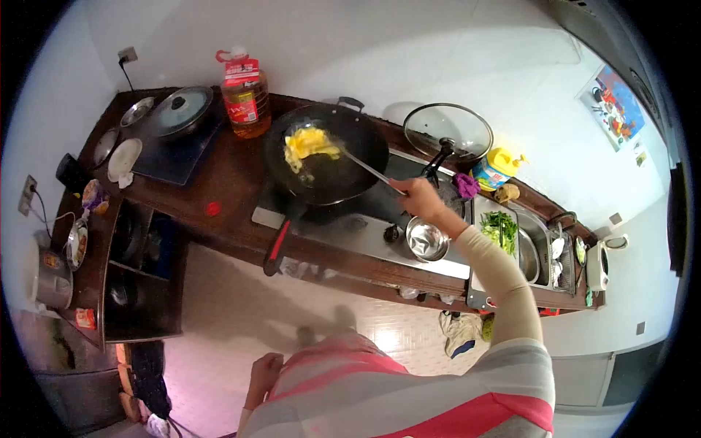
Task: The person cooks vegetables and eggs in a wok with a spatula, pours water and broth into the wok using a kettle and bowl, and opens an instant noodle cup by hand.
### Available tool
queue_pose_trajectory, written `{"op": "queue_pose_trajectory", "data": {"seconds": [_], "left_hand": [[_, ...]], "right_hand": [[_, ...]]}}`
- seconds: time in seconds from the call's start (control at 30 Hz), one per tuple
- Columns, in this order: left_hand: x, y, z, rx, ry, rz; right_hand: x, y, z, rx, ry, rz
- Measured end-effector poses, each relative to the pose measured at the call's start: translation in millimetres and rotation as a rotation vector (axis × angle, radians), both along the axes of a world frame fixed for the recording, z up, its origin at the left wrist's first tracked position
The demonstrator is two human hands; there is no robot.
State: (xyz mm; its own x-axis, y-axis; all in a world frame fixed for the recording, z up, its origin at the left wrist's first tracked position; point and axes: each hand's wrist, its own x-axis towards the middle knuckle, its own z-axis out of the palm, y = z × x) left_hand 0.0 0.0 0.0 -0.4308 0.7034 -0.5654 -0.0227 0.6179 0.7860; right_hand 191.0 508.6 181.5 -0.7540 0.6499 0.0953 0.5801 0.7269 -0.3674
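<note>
My right hand (421, 198) is closed around the handle of a metal spatula (365, 166), which reaches into a black wok (336, 179) on the stove. Yellow egg (310, 144) lies in the left part of the wok, near the spatula's far end. The wok's black and red handle (281, 237) points toward me, with no hand on it. A small metal bowl (426, 239) stands on the stove just below my right hand. My left hand (266, 371) hangs low beside my body, away from the counter, its fingers curled; whether it holds anything is hidden.
An oil bottle (246, 102) stands left of the wok. Behind the stove a glass lid (448, 131) leans near the wall, beside a yellow bottle (498, 169). Chopped greens (499, 231) lie by the sink (537, 241). A lidded pan (180, 113) sits at the left.
</note>
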Motion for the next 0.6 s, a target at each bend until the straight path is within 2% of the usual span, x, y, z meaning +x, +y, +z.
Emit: {"op": "queue_pose_trajectory", "data": {"seconds": [0.07, 0.1, 0.17, 0.2, 0.27, 0.4, 0.47, 0.57, 0.6], "left_hand": [[-3, -8, 6, -0.035, 0.001, 0.057], [27, 7, -12, -0.005, -0.041, 0.064], [24, -1, -21, -0.012, -0.002, 0.07], [25, 2, -12, -0.002, -0.008, 0.071], [23, 11, 11, 0.019, -0.013, 0.073], [8, 0, -8, 0.049, -0.001, 0.031], [6, -6, -7, 0.07, 0.017, -0.004], [9, 9, 28, -0.011, 0.083, -0.039], [7, 9, 20, 0.012, 0.08, -0.034]], "right_hand": [[9, -12, 23, -0.019, -0.088, 0.069], [28, 4, 28, 0.035, -0.153, 0.101], [31, 15, -5, 0.079, -0.161, 0.158], [22, 13, -13, 0.056, -0.18, 0.106], [-4, 8, -32, 0.067, -0.077, 0.05], [-38, 11, -44, 0.035, 0.104, -0.096], [-46, 13, -33, 0.055, 0.057, -0.09], [-52, 26, -33, 0.145, -0.095, -0.045], [-56, 24, -25, 0.148, -0.159, -0.053]]}}
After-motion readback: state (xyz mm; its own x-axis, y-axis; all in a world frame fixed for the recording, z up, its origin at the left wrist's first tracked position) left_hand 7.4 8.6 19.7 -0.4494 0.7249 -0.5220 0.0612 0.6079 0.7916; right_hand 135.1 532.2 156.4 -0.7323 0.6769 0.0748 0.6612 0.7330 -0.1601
